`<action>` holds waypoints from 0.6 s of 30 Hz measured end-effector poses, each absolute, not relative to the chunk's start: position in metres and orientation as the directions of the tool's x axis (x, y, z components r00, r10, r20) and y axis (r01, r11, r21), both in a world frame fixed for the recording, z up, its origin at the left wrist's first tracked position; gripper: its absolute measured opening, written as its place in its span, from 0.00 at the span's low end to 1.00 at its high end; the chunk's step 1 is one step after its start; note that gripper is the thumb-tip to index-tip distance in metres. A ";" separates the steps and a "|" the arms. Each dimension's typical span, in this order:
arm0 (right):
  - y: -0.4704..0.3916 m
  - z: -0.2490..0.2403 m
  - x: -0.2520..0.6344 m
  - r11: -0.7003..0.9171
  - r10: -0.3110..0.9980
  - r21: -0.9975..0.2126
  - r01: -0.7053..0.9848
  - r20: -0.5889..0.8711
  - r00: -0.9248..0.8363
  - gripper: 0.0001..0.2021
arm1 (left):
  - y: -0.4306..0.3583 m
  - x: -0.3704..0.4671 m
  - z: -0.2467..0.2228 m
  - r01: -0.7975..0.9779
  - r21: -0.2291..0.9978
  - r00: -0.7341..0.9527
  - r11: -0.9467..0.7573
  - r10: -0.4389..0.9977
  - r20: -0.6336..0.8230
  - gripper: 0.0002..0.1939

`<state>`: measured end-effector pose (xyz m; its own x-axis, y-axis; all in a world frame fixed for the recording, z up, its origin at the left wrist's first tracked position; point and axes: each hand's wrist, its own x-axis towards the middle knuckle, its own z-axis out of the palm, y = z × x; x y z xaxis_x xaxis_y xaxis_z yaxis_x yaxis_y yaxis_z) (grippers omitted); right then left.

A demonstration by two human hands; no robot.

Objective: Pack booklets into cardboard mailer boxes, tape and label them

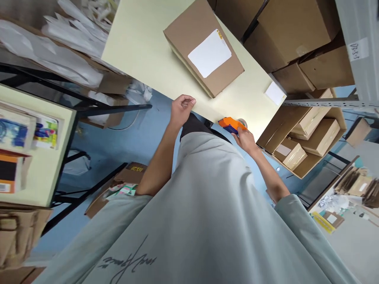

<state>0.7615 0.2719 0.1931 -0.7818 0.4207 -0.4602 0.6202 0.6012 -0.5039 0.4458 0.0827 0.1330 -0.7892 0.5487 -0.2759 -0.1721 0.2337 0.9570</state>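
My right hand (245, 140) is wrapped round the handle of an orange and dark blue tape dispenser (232, 123), low over the near edge of the cream table. Part of a tape roll (243, 122) shows behind it. Loosely curled, my left hand (181, 111) hovers by the same edge with thumb and fingertips close together; nothing shows between them. Beyond both hands lies a closed brown cardboard box (189, 37), set at an angle, with a white label (210, 53) on top. The left hand is apart from the box.
Further right on the cream table (136, 47) lies a small white label (275, 93). An open carton (322, 156) holding smaller boxes stands beyond its right end, near a metal rack (358, 51). White packing material (59, 51) and another table (35, 173) are at left.
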 end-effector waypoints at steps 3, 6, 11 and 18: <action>0.268 0.174 0.740 0.647 0.487 -0.343 0.681 -0.502 -0.715 0.30 | 0.093 0.448 0.101 -0.247 0.947 -0.798 0.204 0.512 -0.319 0.18; 0.263 0.166 0.723 0.709 0.536 -0.138 0.692 -0.531 -0.656 0.29 | 0.102 0.441 0.091 -0.214 0.960 -0.824 0.181 0.494 -0.277 0.15; 0.252 0.164 0.708 0.772 0.529 -0.036 0.635 -0.516 -0.674 0.29 | 0.121 0.424 0.082 -0.160 0.973 -0.841 0.169 0.492 -0.224 0.13; 0.242 0.159 0.696 0.774 0.557 0.044 0.631 -0.521 -0.647 0.31 | 0.141 0.418 0.075 -0.176 0.971 -0.823 0.163 0.517 -0.236 0.26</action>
